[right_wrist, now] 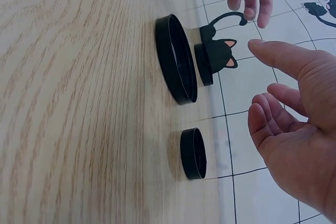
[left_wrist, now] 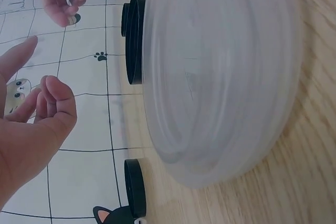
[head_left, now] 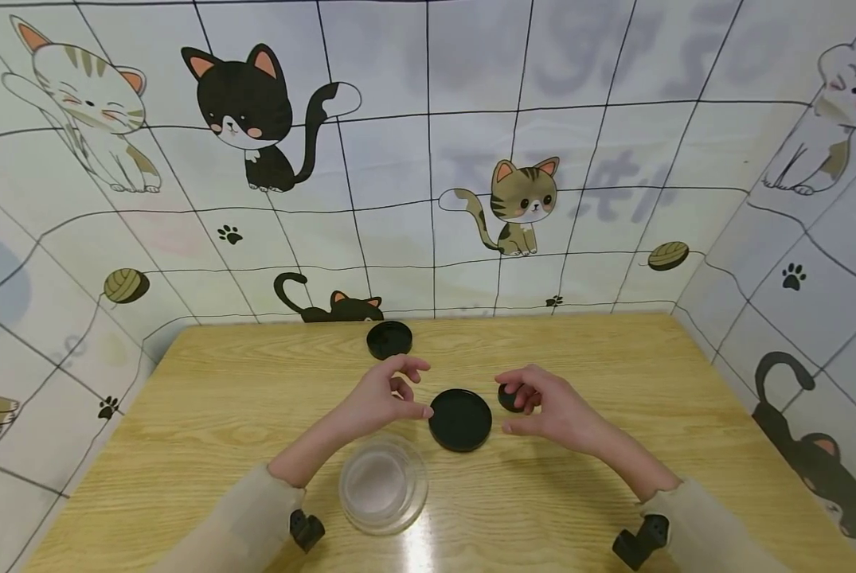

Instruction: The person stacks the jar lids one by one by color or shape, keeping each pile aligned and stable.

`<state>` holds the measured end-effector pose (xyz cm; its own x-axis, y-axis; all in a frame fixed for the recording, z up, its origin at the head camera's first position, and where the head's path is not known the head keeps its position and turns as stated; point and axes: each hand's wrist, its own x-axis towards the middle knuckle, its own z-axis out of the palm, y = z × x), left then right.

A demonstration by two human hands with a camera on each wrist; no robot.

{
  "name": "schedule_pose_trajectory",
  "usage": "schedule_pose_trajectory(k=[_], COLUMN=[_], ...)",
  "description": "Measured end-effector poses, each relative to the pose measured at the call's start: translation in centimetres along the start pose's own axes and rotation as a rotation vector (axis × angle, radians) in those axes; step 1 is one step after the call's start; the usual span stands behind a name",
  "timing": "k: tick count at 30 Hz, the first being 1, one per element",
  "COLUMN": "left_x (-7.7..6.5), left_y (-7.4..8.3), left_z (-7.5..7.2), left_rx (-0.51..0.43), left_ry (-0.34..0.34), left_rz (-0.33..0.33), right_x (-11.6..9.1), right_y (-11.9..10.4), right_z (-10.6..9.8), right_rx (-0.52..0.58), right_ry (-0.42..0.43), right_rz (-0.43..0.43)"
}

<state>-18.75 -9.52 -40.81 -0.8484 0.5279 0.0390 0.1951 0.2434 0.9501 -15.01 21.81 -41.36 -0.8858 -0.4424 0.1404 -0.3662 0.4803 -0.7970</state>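
A large black round lid [head_left: 460, 420], rim up, lies on the table between the two hands. My left hand [head_left: 388, 398] hovers at its left side, fingers loosely bent and holding nothing, the thumb overlapping its rim in the head view. Over a small black lid [head_left: 507, 398] hangs my right hand [head_left: 556, 406], which partly hides it; the right wrist view shows the small lid [right_wrist: 193, 153] on the table, apart from the loosely bent fingers. Behind the left hand sits a medium black lid [head_left: 389, 340]. Clear round plastic pieces [head_left: 377, 483], seemingly stacked, lie below the left wrist.
The wooden table [head_left: 256, 398] meets a cloth backdrop [head_left: 392, 167] with printed cats at its back and sides. Each sleeve carries a small black wrist camera, one on the left [head_left: 306, 529] and one on the right [head_left: 641, 541].
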Motion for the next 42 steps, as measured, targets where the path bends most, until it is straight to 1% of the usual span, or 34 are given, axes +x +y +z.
schedule_pose_trajectory(k=[2, 5, 10, 14, 20, 23, 26, 30, 38, 42], left_x=[0.2, 0.6, 1.6, 2.2, 2.6, 2.7, 2.8, 2.9, 3.3, 3.4], left_y=[-0.2, -0.8, -2.4, -3.4, -4.2, -4.5, -4.8, -5.1, -5.5, -5.4], left_z=[0.0, -0.2, -0.5, -0.6, -0.6, -0.5, -0.3, -0.3, -0.3, -0.1], left_rx=[0.012, 0.010, -0.014, -0.020, -0.033, -0.030, -0.023, -0.024, -0.019, 0.031], left_ry=[-0.007, -0.034, -0.103, -0.161, -0.226, -0.253, -0.264, -0.263, -0.286, -0.290], left_rz=[-0.002, -0.015, -0.056, -0.084, -0.107, -0.124, -0.143, -0.149, -0.129, -0.115], right_x=[0.0, 0.0, 0.2, 0.4, 0.7, 0.7, 0.8, 0.9, 1.1, 1.3], right_y=[0.2, 0.6, 1.5, 2.0, 2.5, 2.6, 2.7, 2.6, 2.7, 2.9], right_z=[0.1, 0.6, 1.6, 2.4, 3.4, 3.8, 4.2, 4.5, 4.8, 4.9], right_rx=[0.015, 0.045, 0.055, 0.055, 0.076, 0.059, 0.042, 0.031, 0.018, -0.016], right_ry=[-0.001, -0.018, -0.062, -0.079, -0.091, -0.092, -0.094, -0.093, -0.078, -0.055], right_rz=[0.002, 0.016, 0.064, 0.100, 0.111, 0.114, 0.127, 0.147, 0.196, 0.202])
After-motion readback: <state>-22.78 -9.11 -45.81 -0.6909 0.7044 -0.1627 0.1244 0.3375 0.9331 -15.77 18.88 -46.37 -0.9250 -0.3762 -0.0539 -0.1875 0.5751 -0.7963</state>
